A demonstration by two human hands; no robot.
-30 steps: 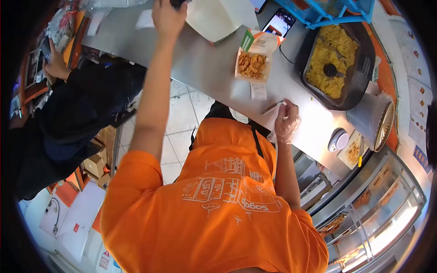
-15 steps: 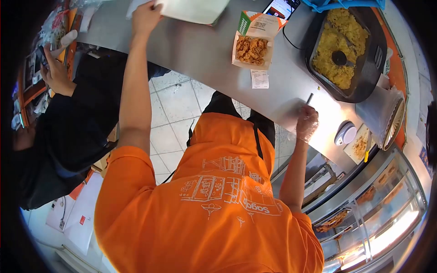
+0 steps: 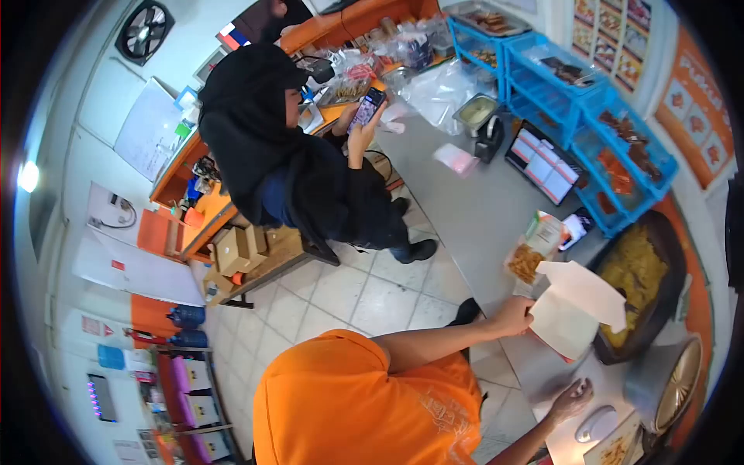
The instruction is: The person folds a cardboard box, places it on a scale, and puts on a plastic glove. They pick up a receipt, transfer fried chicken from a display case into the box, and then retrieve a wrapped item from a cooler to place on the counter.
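Left hand [image 3: 513, 316] is closed on the edge of an open white box [image 3: 577, 306], gripping it at the near corner and holding it above the steel counter [image 3: 473, 209]. The box flap stands raised and partly covers a black pan of yellow rice [image 3: 639, 283] to its right. Just beyond the white box lies an open carton of fried pieces [image 3: 528, 260], resting on the counter, with a phone [image 3: 575, 227] beside it.

Right hand [image 3: 571, 399], in a clear plastic glove, rests low on the counter near its front edge, fingers loosely bent. The view there is small and warped, so I cannot tell whether it has hold of anything. A white oval device [image 3: 595, 424] sits just beside it, and a round metal lid [image 3: 676, 395] lies further right.

Blue baskets [image 3: 589, 101] of food stand along the far side of the counter. A second person in dark clothing [image 3: 294, 170] stands at the counter's far end, holding up a phone [image 3: 366, 108], well apart from the white box.
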